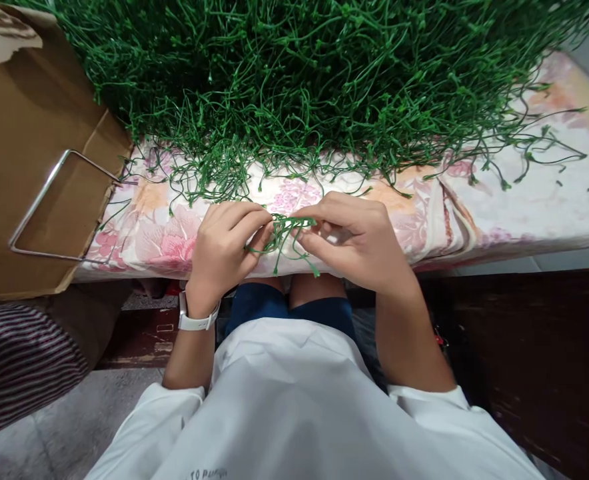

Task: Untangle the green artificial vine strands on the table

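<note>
Between my two hands, just above the near edge of the table, is a small piece of green plastic stems (287, 233) with thin strands hanging down. My left hand (232, 240), with a white watch (198, 323) at its wrist, pinches the piece's left end. At the other end, the thumb and forefinger of my right hand (352, 237) close on it. Beyond my hands rises a large heap of the same green plastic stems (314, 87), with loose strands spilling toward me.
A flowered cloth (169, 237) covers the table. At left stands a cardboard sheet or box (19, 187) with a bent metal wire frame (39, 200) against it. A person's striped sleeve or garment (24, 367) shows at lower left. Dark wooden furniture (534, 360) lies at right.
</note>
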